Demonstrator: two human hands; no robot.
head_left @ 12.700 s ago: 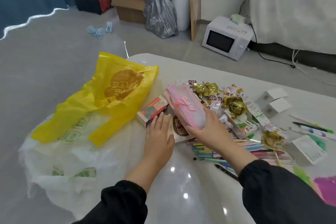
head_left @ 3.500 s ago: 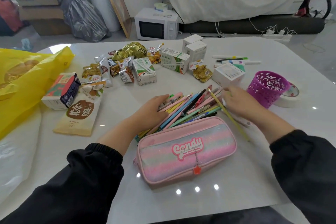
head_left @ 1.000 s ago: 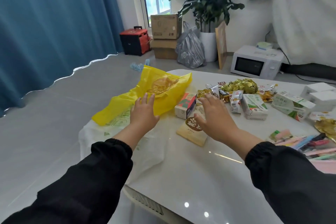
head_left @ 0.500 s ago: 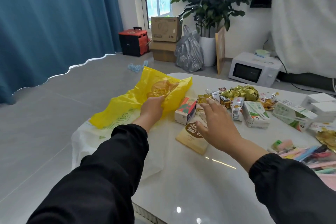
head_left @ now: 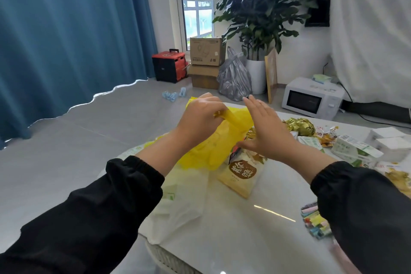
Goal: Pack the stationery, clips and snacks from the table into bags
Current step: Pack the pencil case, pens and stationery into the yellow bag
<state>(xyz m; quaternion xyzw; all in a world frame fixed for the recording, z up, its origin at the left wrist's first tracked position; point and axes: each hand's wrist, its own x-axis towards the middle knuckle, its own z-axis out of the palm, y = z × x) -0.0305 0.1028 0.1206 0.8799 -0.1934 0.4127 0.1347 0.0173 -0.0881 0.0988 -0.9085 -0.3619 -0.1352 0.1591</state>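
My left hand (head_left: 200, 118) grips a fold of the yellow plastic bag (head_left: 206, 151) and holds it lifted above the table's left end. My right hand (head_left: 266, 131) is beside it with straight fingers spread, holding nothing, just right of the raised bag. Below my right hand lies a beige snack packet (head_left: 241, 173) with a brown round label. A white plastic bag (head_left: 178, 202) lies flat under the yellow one. Gold-wrapped snacks (head_left: 300, 125), small green-and-white cartons (head_left: 351, 151) and pen ends (head_left: 315, 220) lie to the right.
The white table (head_left: 244, 229) has its left edge near the white bag. White boxes (head_left: 391, 142) stand at the far right. On the floor beyond are a microwave (head_left: 311, 98), a grey bag (head_left: 233, 78), cardboard boxes (head_left: 205, 51) and a potted plant (head_left: 260, 6).
My left hand has closed on the yellow bag and lifted it off the table. My right hand rose from the snack packet toward the bag. My head tilted up.
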